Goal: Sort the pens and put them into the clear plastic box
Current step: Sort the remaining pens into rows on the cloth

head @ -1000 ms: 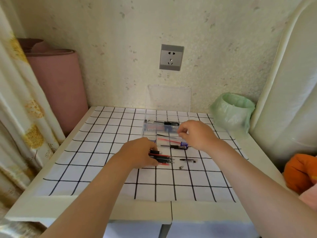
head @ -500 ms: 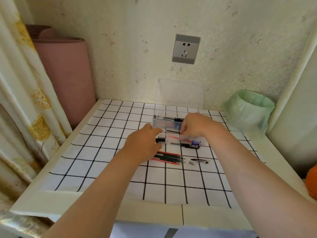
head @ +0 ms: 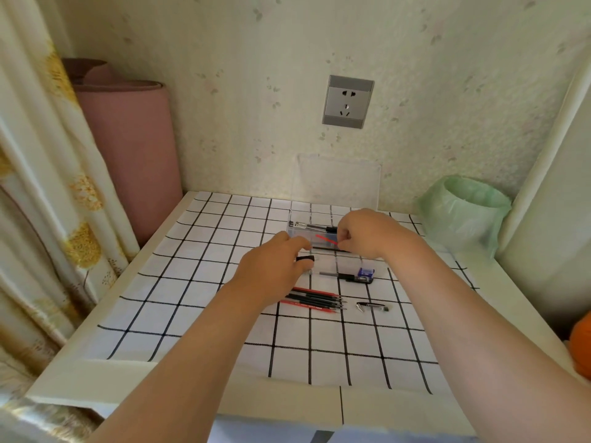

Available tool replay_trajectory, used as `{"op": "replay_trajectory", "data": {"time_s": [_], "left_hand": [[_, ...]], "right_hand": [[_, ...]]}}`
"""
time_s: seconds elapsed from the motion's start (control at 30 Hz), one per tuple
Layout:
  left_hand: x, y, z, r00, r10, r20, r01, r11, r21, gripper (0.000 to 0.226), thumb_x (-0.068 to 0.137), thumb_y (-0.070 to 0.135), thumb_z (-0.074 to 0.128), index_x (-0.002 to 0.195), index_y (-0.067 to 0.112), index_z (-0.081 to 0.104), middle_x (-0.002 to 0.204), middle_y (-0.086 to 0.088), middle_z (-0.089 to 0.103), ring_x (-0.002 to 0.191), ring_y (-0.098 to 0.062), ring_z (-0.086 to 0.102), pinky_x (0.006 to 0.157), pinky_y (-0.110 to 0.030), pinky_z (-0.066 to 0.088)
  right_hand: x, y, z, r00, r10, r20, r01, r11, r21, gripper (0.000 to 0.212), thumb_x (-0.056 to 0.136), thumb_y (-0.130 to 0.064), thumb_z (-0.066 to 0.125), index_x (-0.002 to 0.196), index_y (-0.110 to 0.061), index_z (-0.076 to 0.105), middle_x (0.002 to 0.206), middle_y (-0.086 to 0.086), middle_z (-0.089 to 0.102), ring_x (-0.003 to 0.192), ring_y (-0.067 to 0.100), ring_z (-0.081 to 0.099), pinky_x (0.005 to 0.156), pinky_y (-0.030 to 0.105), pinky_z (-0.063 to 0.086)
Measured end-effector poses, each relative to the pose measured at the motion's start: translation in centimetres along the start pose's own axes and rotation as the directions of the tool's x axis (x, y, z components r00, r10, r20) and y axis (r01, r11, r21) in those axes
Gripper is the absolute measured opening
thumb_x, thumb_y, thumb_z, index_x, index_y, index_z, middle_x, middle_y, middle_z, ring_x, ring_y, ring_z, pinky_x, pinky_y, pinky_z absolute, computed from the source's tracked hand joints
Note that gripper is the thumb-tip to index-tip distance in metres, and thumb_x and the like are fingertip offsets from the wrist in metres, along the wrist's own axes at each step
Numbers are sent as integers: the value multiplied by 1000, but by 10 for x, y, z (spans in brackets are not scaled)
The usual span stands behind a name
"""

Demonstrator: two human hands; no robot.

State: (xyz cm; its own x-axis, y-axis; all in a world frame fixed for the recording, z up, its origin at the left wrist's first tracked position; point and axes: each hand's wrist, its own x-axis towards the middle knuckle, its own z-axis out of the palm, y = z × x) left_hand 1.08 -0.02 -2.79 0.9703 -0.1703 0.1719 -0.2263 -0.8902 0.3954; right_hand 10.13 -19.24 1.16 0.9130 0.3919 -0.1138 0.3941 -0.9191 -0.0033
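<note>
1. Presently found both hands over the box (head: 295,233), a clear tray on the checked table cover (head: 204,273) with its lid (head: 339,183) propped upright against the wall behind, presumably to leave the tray free for loading.
2. Noted right hand (head: 367,233) curled, fingertips pinched on a red refill (head: 326,239) held slanted above the tray's middle; judged to be lowering it into a compartment.
3. Noted left hand (head: 271,270) half closed at the tray's near-left corner, a black piece (head: 305,258) at its fingertips; could not tell whether gripped or merely touched. Possibly steadying the tray.
4. Recorded one black pen (head: 315,226) lying lengthwise along the tray's far side, already sorted. Another dark pen (head: 326,248) lying below the red refill, partly hidden by the right hand.
5. Recorded a pen with a blue part (head: 355,276) at the tray's near edge; inside or just outside, not determinable through the clear wall.
6. Recorded a bundle of red and black refills (head: 315,300) lying parallel on the cover, near the left wrist, tips pointing right; apparently grouped for transfer. Beside it, apart, a short clip piece (head: 372,306).
7. Searched for lettering: faint print on the nearest red refill, too small to read. No brand legible anywhere.
</note>
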Motion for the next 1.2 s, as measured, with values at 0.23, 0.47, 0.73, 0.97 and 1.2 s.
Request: {"op": "replay_trajectory", "data": {"time_s": [0.23,0.47,0.73,0.97,1.2], "left_hand": [[-3,4,-5,995,1,104,3,999,-37,21,99,40,49,110,34,66,100,11,68,88,-10,62,81,-37,55],[-9,8,-5,991,19,132,-8,997,-78,21,100,34,49,116,34,63,101,10,68,89,-10,61,82,-33,54],[-10,11,-3,985,40,170,-14,988,-152,26,101,28,48,119,41,63,110,13,65,97,-8,60,88,-31,53],[-5,13,2,982,57,181,-19,979,-203,24,101,24,48,114,37,64,106,15,64,93,-6,59,86,-29,51],[-5,21,1,975,61,212,-12,975,-222,28,101,21,44,116,32,64,98,9,66,72,-8,57,69,-28,50]], "right_hand": [[-35,-1,-9,978,-31,-207,86,961,261,22,87,-19,68,108,-23,73,96,-5,73,80,9,65,75,28,54],[-82,8,8,985,1,-172,79,888,453,16,89,-21,69,98,-33,74,85,-22,67,71,-7,63,71,21,51],[-90,10,18,984,-11,-176,68,945,321,15,88,-30,67,99,-38,72,90,-19,68,78,-4,58,75,26,52],[-90,13,21,986,-40,-164,81,964,253,17,90,-30,64,103,-39,72,93,-16,69,79,0,57,69,23,46],[-91,11,20,988,-60,-143,93,967,236,18,91,-29,62,102,-40,71,90,-17,66,79,2,56,69,24,46]]}}
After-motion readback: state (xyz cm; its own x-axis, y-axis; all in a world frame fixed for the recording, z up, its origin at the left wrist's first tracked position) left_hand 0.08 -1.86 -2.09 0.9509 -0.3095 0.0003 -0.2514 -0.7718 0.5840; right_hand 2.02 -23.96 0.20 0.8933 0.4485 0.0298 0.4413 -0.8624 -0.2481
